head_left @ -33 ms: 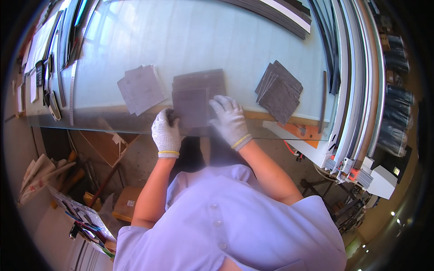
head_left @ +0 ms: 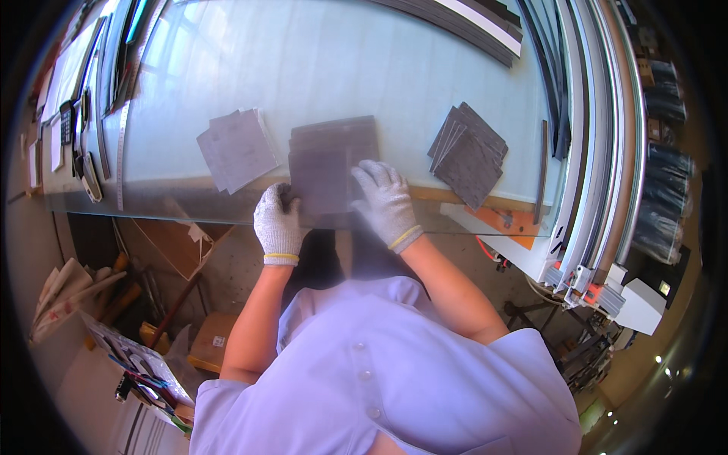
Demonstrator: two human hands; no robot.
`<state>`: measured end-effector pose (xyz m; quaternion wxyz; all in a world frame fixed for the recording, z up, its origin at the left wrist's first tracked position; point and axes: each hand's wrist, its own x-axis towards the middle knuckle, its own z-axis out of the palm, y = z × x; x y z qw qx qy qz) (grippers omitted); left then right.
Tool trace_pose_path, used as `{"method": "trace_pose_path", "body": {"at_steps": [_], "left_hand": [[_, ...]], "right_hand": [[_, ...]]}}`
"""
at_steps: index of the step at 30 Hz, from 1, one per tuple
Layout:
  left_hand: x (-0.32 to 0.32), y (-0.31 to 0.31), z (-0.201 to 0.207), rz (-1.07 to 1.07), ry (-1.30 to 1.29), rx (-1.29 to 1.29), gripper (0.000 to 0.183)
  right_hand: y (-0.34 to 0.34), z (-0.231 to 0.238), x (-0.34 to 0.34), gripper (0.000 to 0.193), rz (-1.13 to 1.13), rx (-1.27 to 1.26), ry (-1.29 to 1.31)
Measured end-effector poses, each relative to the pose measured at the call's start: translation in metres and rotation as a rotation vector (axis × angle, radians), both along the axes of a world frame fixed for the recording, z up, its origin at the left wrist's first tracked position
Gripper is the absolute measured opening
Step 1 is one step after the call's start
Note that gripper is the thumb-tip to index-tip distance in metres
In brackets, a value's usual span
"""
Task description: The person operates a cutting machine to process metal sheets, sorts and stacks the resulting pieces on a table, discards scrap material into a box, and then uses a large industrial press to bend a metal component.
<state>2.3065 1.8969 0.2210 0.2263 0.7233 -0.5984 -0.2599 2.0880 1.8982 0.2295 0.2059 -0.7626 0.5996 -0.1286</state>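
A dark grey square sheet (head_left: 318, 182) lies at the front edge of the glass table, over the lower part of a stack of similar dark sheets (head_left: 334, 133). My left hand (head_left: 277, 224), in a pale knitted glove with a yellow cuff, is closed at the sheet's left edge, thumb and curled finger at its lower corner. At the right edge, my right hand (head_left: 384, 201), gloved alike, has its fingers stretched out and apart from the thumb, touching the sheet. The undersides of both grips are hidden.
Fanned grey sheets lie left (head_left: 239, 152) and right (head_left: 470, 155). A long ruler (head_left: 125, 136), a utility knife (head_left: 92, 180) and a calculator (head_left: 67, 121) are at the left. Dark strips (head_left: 455, 30) lie at the back; metal rails (head_left: 599, 152) border the right side.
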Motion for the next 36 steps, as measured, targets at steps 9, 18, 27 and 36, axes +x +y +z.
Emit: {"method": "trace_pose_path", "body": {"at_steps": [9,18,27,36], "left_hand": [[0.007,0.005,0.008,0.025,0.162,-0.128,0.014],[0.081,-0.028,0.028,0.41,0.184,-0.157,0.025],[0.07,0.054,-0.007,0.077,0.279,0.705,0.037],[0.045,0.048,0.002,0.324,0.931,0.829,0.028]], "right_hand": [[-0.002,0.011,0.005,0.06,0.004,0.021,0.039],[-0.002,0.023,0.012,0.06,0.034,0.012,0.161],[-0.018,0.015,0.014,0.078,0.11,0.017,0.178],[-0.012,0.011,0.015,0.08,0.158,0.022,0.118]]}}
